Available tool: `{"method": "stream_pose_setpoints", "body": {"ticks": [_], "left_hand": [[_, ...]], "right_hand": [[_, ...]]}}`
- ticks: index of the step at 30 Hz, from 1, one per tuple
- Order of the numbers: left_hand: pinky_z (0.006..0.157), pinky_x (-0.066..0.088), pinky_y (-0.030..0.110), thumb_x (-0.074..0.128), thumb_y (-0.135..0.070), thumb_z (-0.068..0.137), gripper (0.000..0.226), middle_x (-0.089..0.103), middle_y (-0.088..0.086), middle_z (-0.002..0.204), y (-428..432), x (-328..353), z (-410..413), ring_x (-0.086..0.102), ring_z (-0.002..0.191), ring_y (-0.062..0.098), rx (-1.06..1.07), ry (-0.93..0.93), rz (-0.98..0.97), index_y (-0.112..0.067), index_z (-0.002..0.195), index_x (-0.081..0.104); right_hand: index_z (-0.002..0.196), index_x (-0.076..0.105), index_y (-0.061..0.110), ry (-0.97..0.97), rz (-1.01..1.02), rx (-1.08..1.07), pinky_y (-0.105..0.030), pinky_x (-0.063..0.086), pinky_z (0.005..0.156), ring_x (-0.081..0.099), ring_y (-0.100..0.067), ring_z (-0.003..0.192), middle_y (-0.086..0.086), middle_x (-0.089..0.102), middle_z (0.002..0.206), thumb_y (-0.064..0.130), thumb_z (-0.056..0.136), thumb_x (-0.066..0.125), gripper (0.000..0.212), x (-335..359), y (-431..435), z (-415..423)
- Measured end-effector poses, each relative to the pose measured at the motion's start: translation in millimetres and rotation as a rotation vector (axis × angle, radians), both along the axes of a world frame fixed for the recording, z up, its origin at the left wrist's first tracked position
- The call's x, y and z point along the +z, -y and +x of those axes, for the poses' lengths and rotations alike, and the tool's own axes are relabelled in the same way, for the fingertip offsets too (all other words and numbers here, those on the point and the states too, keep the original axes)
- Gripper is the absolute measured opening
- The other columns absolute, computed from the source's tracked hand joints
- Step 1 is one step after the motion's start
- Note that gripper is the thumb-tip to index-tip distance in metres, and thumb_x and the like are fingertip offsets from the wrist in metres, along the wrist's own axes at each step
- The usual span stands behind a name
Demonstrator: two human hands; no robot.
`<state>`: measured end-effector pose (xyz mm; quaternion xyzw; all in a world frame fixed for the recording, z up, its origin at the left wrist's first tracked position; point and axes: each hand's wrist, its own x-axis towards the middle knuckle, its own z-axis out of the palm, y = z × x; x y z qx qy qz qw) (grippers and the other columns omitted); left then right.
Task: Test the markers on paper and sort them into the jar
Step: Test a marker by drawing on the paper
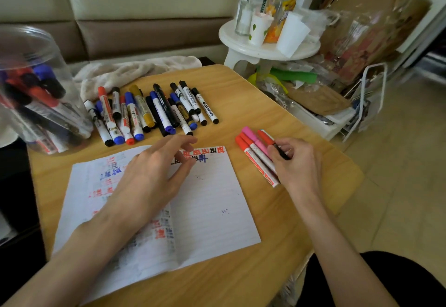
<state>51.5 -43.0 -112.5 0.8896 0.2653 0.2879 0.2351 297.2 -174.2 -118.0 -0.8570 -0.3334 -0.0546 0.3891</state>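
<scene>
Left hand point(149, 176) over lined paper point(212, 205); right hand point(296, 162) pinches slim black marker point(280, 151).

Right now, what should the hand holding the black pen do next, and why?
Probably carry the black pen left to the paper and scribble a test mark. The right hand pinches it beside the red and pink markers, and the paper has bare lines.

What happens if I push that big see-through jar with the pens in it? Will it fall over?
Pushed low, the jar probably slides: it looks wide, and the markers inside weigh its bottom down. Pushed near the top it might tip, being tall. It stands close to the table edge, so it could drop off.
</scene>
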Motion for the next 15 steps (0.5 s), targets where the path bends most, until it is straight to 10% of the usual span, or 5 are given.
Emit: {"method": "stream_pose_setpoints", "body": {"ticks": [7, 12, 15], "left_hand": [[0.083, 0.060, 0.032, 0.058, -0.033, 0.098, 0.037, 0.064, -0.015, 0.119, -0.7, -0.3, 5.6, 0.064, 0.099, -0.002, -0.006, 0.026, 0.012, -0.028, 0.135, 0.057], [0.083, 0.061, 0.033, 0.057, -0.033, 0.099, 0.037, 0.064, -0.014, 0.120, -2.6, -2.3, 5.5, 0.064, 0.100, 0.001, -0.012, 0.023, 0.016, -0.029, 0.135, 0.056], [0.082, 0.061, 0.034, 0.056, -0.033, 0.098, 0.037, 0.065, -0.012, 0.120, -2.8, -2.4, 3.9, 0.065, 0.100, 0.003, -0.009, 0.026, 0.011, -0.028, 0.135, 0.057]], "right_hand": [[0.105, 0.080, 0.016, 0.036, -0.067, 0.015, -0.042, 0.059, 0.079, 0.067, -0.028, 0.094, -0.006, 0.073, 0.098, 0.027, 0.096, 0.073, 0.016, -8.2, -5.0, 5.2], [0.114, 0.078, 0.018, 0.062, -0.079, -0.011, -0.029, 0.039, 0.087, 0.042, -0.015, 0.103, -0.007, 0.070, 0.110, 0.031, 0.095, 0.073, 0.023, -7.4, -4.6, 2.3], [0.118, 0.076, 0.022, 0.007, -0.060, 0.021, -0.033, 0.043, 0.093, 0.056, -0.022, 0.110, -0.003, 0.070, 0.114, 0.052, 0.090, 0.074, 0.042, -10.0, -7.8, 0.5]]}}
